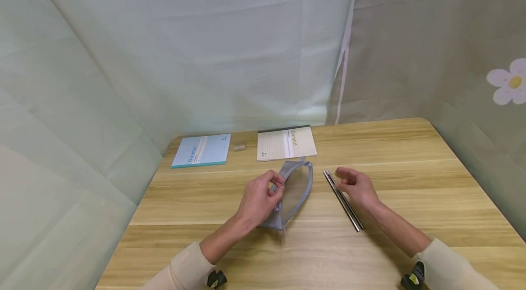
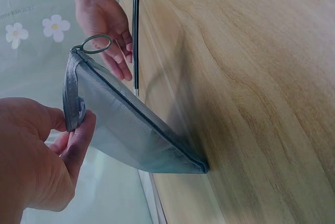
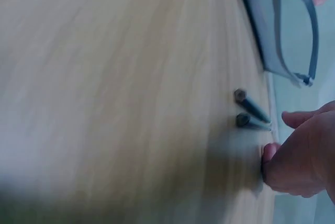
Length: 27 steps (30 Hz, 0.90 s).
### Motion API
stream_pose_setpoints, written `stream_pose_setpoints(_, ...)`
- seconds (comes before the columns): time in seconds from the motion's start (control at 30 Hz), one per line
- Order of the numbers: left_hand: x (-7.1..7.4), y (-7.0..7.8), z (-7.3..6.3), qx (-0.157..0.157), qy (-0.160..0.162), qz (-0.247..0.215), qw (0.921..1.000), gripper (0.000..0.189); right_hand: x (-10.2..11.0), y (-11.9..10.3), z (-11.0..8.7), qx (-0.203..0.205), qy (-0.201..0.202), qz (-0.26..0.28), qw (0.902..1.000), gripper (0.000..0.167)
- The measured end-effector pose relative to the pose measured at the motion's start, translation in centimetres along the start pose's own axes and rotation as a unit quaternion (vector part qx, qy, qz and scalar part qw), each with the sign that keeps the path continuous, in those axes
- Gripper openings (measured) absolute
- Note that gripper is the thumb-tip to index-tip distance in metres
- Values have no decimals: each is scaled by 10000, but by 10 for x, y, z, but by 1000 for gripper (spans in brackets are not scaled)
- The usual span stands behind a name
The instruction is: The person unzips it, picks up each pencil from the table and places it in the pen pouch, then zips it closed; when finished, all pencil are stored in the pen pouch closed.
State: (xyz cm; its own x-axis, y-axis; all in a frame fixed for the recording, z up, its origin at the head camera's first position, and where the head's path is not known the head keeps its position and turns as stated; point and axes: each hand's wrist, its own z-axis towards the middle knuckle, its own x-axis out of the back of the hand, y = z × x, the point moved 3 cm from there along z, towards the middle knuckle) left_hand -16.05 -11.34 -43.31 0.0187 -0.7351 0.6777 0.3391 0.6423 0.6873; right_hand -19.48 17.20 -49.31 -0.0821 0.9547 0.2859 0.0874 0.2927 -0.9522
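A grey-blue mesh zip pouch (image 1: 266, 222) stands on the table with its mouth gaping. My left hand (image 1: 261, 197) pinches one side of its zipped rim between thumb and fingers; the left wrist view shows this grip on the pouch (image 2: 123, 116) closely, with a ring at the corner. Two slim dark pencils (image 1: 345, 203) lie side by side on the table, to the right of the pouch. Over their far end my right hand (image 1: 356, 186) hovers with loosely bent fingers and holds nothing. From the right wrist, the near ends of the pencils (image 3: 251, 106) appear beside the thumb.
A light blue notebook (image 1: 203, 149) lies at the back left, a cream notebook (image 1: 283, 144) behind the pouch. Between them is a small pale eraser-like block (image 1: 239, 147). Fabric curtains (image 1: 246, 52) hang behind the wooden table (image 1: 402, 162).
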Motion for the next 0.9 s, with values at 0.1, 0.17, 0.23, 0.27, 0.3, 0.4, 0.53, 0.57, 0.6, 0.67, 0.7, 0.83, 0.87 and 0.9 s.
stream_pose_setpoints(0.1,0,0,0,3,-7,-3,10000,14,2,5,0,275,-83,-106,9995,53)
stream_pose_setpoints(0.17,0,0,0,-5,-7,9,10000,13,4,7,1,408,-120,-148,9990,53)
stream_pose_setpoints(0.23,0,0,-1,-12,-2,15,10000,13,5,10,1,507,-144,-193,9984,52)
stream_pose_setpoints(0.27,0,0,-1,-17,5,23,10000,13,5,10,1,554,-146,-238,9981,51)
stream_pose_setpoints(0.3,0,0,-1,-27,14,32,10000,14,6,11,1,587,-146,-284,9978,50)
stream_pose_setpoints(0.4,1,0,-1,-48,27,38,10000,14,6,13,1,752,-116,-385,9964,47)
stream_pose_setpoints(0.53,1,-1,-1,-55,33,27,10000,14,4,14,1,923,-54,-456,9947,44)
stream_pose_setpoints(0.57,1,-1,-1,-56,32,21,10000,14,4,14,1,946,-34,-471,9944,43)
stream_pose_setpoints(0.6,1,-1,-1,-55,34,13,10000,14,3,14,1,968,-25,-475,9942,42)
stream_pose_setpoints(0.67,1,-1,-1,-48,31,1,10000,14,3,14,0,1017,-14,-465,9937,42)
stream_pose_setpoints(0.7,1,-1,-1,-45,25,-2,10000,14,3,14,0,1036,-10,-446,9936,42)
stream_pose_setpoints(0.83,1,-1,-1,-26,6,-28,10000,14,3,15,0,1089,47,-364,9934,42)
stream_pose_setpoints(0.87,1,-2,-1,-23,6,-26,10000,14,3,16,0,1099,65,-351,9933,43)
stream_pose_setpoints(0.9,1,-2,0,-25,3,-21,10000,14,3,16,0,1099,81,-324,9934,43)
